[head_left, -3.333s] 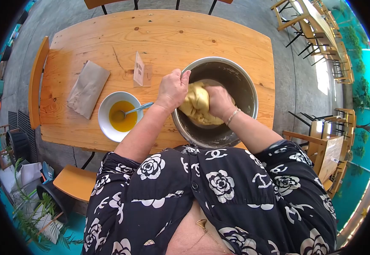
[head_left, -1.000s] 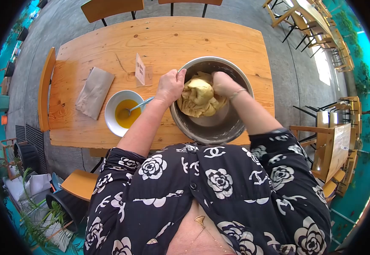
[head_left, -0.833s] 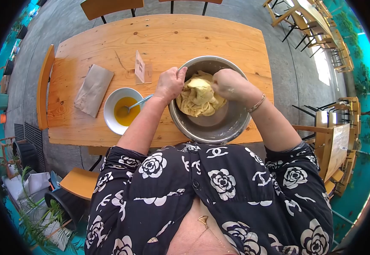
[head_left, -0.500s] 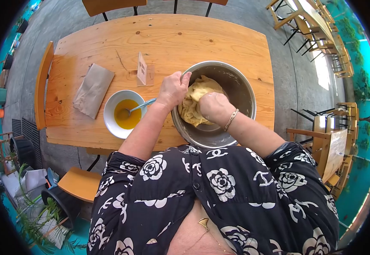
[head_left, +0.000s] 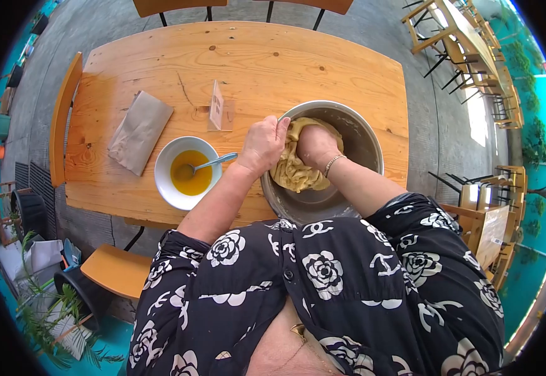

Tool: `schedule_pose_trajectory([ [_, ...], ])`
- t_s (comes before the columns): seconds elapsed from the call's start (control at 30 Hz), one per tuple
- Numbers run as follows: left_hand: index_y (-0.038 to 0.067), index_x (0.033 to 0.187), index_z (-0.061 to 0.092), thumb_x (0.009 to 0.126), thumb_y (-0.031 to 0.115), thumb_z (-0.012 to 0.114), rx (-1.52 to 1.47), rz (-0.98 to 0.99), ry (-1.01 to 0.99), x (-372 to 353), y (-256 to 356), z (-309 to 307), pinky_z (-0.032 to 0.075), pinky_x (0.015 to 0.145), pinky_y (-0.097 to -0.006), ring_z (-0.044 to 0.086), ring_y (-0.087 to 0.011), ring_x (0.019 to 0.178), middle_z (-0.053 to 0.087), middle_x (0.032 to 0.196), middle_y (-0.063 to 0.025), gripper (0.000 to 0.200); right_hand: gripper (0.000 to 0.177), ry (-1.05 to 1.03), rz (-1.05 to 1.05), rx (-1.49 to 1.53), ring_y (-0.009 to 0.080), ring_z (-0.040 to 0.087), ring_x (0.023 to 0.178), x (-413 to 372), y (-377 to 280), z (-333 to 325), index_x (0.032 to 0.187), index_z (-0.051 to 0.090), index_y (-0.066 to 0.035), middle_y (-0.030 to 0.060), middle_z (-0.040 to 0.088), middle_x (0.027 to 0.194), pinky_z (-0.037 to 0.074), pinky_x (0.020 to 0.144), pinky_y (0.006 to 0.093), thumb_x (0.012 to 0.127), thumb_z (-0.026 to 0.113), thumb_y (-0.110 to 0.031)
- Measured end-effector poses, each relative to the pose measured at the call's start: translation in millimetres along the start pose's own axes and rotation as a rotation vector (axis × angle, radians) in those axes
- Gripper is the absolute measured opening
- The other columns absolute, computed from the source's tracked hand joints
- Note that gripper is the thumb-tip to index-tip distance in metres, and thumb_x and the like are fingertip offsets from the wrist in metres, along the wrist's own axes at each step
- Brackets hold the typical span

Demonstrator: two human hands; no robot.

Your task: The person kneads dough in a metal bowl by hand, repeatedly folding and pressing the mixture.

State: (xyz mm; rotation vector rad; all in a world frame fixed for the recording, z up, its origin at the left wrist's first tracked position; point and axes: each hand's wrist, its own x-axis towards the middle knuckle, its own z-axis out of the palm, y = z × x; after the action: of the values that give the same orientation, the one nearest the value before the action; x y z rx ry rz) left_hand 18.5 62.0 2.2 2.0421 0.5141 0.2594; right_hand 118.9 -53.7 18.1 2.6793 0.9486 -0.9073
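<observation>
A metal bowl (head_left: pixel 364 135) stands on the wooden table (head_left: pixel 254 62) at its near right side. Inside it lies a lump of yellow dough (head_left: pixel 295 172). My left hand (head_left: pixel 263 145) grips the bowl's left rim, thumb over the edge. My right hand (head_left: pixel 313 144) is a fist pressed down into the dough, a bracelet at its wrist. Part of the dough is hidden under the fist.
A white bowl (head_left: pixel 166 182) of orange-yellow liquid with a spoon (head_left: pixel 213 163) stands left of the metal bowl. A brown paper bag (head_left: pixel 140 130) lies further left, a small upright card (head_left: pixel 216 104) behind. Chairs surround the table; other tables stand at the far right.
My right fist lifted off the dough, then came down and pushed into it further back. The dough has been pressed and shifted in the bowl. My left hand stayed on the rim.
</observation>
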Motion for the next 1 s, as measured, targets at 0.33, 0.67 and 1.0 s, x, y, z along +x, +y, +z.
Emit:
schedule_pose_trajectory([
  [0.33, -0.001, 0.077, 0.057, 0.1, 0.039, 0.052, 0.057, -0.089, 0.161, -9, -1, 14, 0.048, 0.067, -0.0513, 0.061, -0.0476, 0.073, 0.063, 0.073, -0.0269, 0.047, 0.02, 0.027, -0.022, 0.874, 0.0224, 0.066, 0.071, 23, 51, 19, 0.09, 0.071, 0.001, 0.0115, 0.069, 0.08, 0.054, 0.066, 0.0334, 0.078, 0.072, -0.016],
  [0.67, -0.002, 0.081, 0.059, 0.1, 0.042, 0.051, -0.031, -0.17, -0.011, 0, -8, 10, 0.049, 0.072, -0.0474, 0.063, -0.0434, 0.079, 0.065, 0.078, -0.0266, 0.049, 0.044, 0.179, 0.271, 1.678, 0.0238, 0.062, 0.106, -19, 88, 16, 0.126, 0.058, 0.001, 0.0144, 0.063, 0.122, 0.051, 0.09, 0.0328, 0.095, 0.063, -0.03],
  [1.0, -0.002, 0.079, 0.06, 0.1, 0.043, 0.051, 0.063, -0.169, 0.133, -7, 3, 15, 0.049, 0.072, -0.05, 0.062, -0.0466, 0.077, 0.064, 0.077, -0.0287, 0.051, 0.056, -0.106, -0.226, 0.568, 0.0253, 0.068, 0.095, 0, 49, -26, 0.117, 0.065, -0.002, 0.0157, 0.07, 0.104, 0.053, 0.085, 0.0368, 0.069, 0.08, -0.028],
])
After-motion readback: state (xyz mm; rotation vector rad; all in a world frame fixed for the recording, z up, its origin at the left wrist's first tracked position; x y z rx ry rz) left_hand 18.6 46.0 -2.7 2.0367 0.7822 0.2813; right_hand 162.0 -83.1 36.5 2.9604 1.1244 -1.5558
